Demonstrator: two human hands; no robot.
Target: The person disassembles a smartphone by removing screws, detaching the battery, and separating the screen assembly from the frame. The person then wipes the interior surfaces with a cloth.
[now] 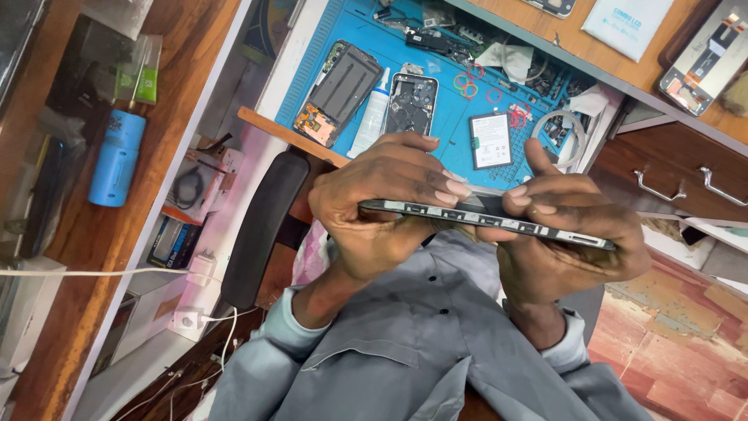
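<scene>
- head view looks down on two bare hands holding a thin dark phone frame (483, 217) edge-on, above the person's lap and grey shirt (405, 343).
- left hand (386, 206) is clenched around the left end of the frame, fingers curled over its top edge and thumb under it.
- right hand (569, 234) grasps the right end, thumb raised, fingertips pressing along the upper edge near the middle.
- the frame sits level between both hands, well short of the desk, with its side slots facing the camera.
- judging by what lies about, the work looks partway: an opened phone (336, 93) and a second bare phone body (411, 103) rest on the blue mat (327, 31), and a loose battery (491, 140) lies just right of them, so parts are out and not yet put back.
- a white glue tube (369, 117) lies between the two opened phones; small red rings (467, 84) and coiled wire are scattered farther back.
- the mat covers a wooden desk with a pale edge; drawers with metal handles (678, 187) stand at the right.
- a blue cylinder (117, 156) lies on a wooden shelf at the left, with white cables (101, 272) and a plug below it.
- a black chair arm (261, 226) shows left of the hands, and worn reddish floor (678, 343) at the near right.
</scene>
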